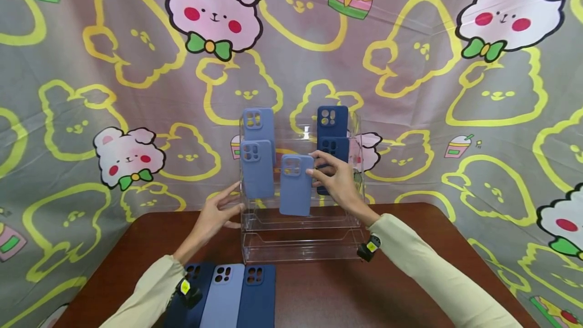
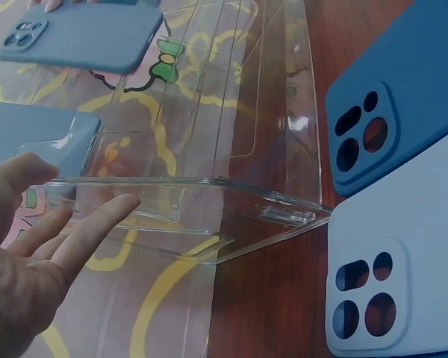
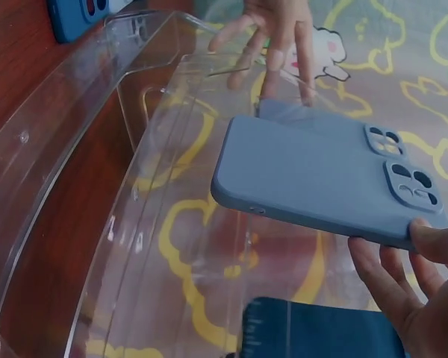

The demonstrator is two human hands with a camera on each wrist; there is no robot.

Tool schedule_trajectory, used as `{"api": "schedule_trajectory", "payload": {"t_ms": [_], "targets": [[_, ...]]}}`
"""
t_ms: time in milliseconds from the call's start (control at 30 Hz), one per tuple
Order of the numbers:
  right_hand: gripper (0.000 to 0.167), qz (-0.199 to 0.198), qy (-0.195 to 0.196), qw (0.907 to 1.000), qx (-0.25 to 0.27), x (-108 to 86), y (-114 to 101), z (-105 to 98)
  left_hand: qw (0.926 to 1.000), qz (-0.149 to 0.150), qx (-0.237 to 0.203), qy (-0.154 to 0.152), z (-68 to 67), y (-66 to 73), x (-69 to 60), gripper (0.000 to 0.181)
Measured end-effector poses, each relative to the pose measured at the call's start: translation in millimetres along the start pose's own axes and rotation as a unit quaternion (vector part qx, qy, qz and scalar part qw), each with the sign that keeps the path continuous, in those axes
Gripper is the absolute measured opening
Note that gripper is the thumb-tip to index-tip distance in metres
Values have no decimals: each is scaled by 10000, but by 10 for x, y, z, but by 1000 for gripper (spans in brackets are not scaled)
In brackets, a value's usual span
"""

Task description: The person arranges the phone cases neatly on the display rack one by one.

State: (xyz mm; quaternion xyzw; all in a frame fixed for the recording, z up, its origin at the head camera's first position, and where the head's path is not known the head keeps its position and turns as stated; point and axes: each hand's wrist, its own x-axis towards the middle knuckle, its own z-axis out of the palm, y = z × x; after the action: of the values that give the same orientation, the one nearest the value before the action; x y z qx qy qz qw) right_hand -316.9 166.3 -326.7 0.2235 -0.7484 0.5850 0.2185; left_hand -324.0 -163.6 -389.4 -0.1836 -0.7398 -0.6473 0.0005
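Note:
My right hand (image 1: 339, 182) pinches a light blue phone case (image 1: 296, 191) by its right edge, upright in front of the clear tiered rack (image 1: 302, 253). My left hand (image 1: 215, 216), fingers extended, is at the rack's left side; the left wrist view has its fingers (image 2: 97, 231) beside the clear side panel. Two light blue cases (image 1: 258, 176) stand one before the other at the rack's left. Two dark blue cases (image 1: 332, 121) stand at its right, the front one partly behind my right hand. In the right wrist view the held case (image 3: 306, 175) overlaps another light blue one.
On the brown table (image 1: 410, 277), in front of the rack's left part, lie a dark case (image 1: 193, 313), a pale blue case (image 1: 223, 300) and a blue case (image 1: 258, 300) side by side. A patterned cloth (image 1: 291, 65) hangs behind the table.

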Motion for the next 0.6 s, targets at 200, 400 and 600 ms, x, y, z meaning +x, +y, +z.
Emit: {"api": "schedule_trajectory", "payload": {"t_ms": [200,400,600], "targets": [[41,-179,-3,9998,47,56,86,167,9999,83,-48,36,-5,-4,27,65],[40,-208,-83,9996,152,63,158,371,9999,83,-2,100,-5,3,25,64],[38,-328,-42,9994,87,53,236,561,9998,53,126,152,15,-11,18,63]]}}
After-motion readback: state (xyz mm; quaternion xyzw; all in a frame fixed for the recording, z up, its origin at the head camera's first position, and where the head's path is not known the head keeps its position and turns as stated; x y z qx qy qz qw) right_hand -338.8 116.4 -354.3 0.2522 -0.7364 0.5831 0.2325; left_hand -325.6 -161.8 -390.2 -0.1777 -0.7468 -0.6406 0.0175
